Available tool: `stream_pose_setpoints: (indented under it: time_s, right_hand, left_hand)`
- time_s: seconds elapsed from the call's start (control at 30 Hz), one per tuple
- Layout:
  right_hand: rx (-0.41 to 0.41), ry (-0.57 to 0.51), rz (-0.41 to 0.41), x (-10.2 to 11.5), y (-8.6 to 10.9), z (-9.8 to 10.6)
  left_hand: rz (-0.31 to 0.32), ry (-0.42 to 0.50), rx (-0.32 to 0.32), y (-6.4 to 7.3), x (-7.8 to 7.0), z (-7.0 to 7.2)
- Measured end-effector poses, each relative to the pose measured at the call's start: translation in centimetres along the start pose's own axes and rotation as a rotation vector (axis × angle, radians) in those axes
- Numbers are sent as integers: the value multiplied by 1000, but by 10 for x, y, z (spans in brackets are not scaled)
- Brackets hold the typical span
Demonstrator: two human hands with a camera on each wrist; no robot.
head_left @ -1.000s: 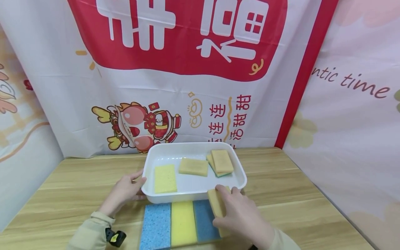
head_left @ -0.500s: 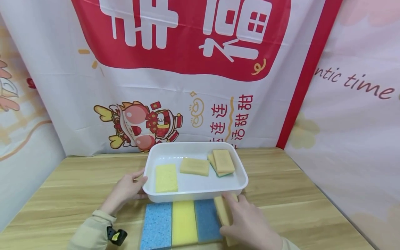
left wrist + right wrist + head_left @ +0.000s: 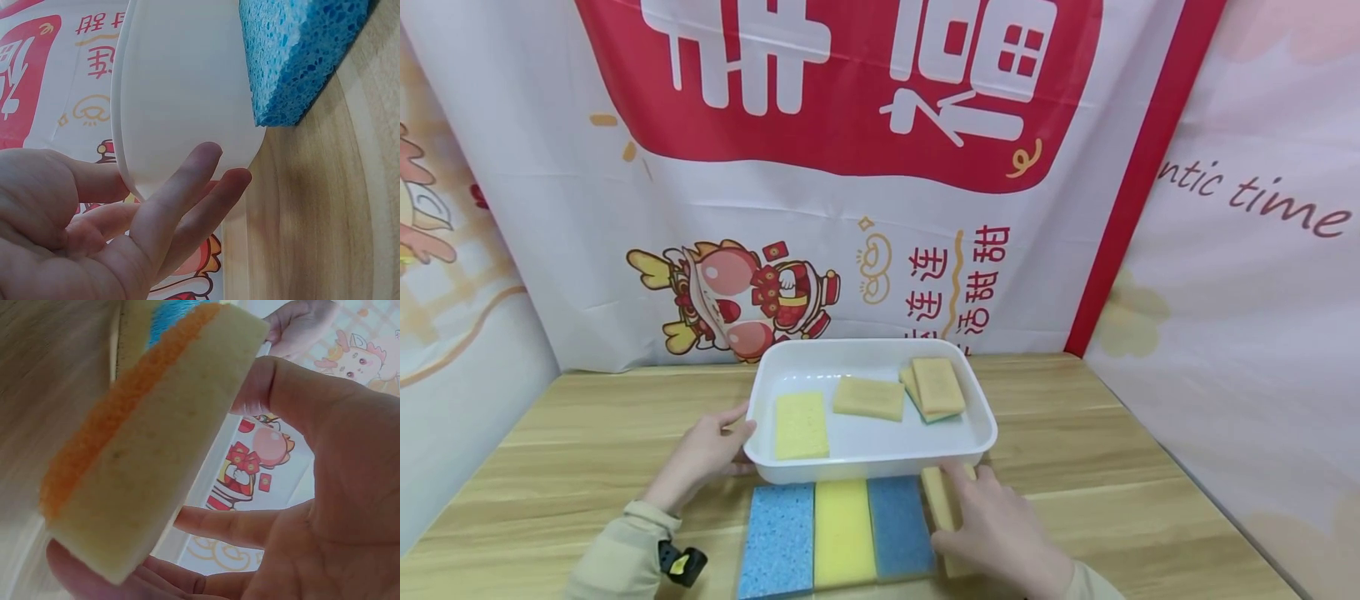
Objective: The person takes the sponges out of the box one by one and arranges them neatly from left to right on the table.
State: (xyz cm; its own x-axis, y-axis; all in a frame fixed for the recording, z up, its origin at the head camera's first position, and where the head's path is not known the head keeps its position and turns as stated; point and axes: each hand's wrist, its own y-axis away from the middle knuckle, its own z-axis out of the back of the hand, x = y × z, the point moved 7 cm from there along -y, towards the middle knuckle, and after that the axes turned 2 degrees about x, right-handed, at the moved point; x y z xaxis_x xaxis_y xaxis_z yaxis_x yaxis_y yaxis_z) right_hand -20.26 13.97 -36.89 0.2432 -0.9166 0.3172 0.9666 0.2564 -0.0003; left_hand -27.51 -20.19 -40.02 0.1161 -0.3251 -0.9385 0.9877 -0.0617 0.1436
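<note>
1. Gripping the orange-and-cream sponge (image 3: 137, 450) in right hand (image 3: 996, 529), fingers curled round it.
2. Held sponge just right of dark blue sponge (image 3: 901, 529), long axes roughly parallel; left hand (image 3: 703, 454) well apart.
3. Left fingers fairly straight, touching white tray's (image 3: 865, 468) left end.

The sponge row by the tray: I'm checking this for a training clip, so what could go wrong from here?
The sponge with an orange layer, held in the right grip, is right beside the dark blue sponge, so it might nudge the row crooked. The left grip touches the white tray, whose near wall looks close behind the row; a push could shift sponges.
</note>
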Motion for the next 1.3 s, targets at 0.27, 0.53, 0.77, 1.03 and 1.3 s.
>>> stream_pose_setpoints:
  time_s: [0.27,0.53,0.77,1.03,1.3]
  right_hand:
    - [-4,3,9,-4,-3,-5]
    - [32,-30,6,-6,-7,-12]
    - [-6,-49,46,-4,-7,-12]
    - [-46,-33,59,-3,-7,-9]
    - [-43,-34,46,-6,-8,-14]
  left_hand:
    - [6,-18,-10,-1,0,0]
    - [9,-17,-10,1,-1,0]
    - [13,-27,-5,1,-2,1]
    - [17,-22,-4,0,-1,2]
    - [16,-30,-1,0,-1,2]
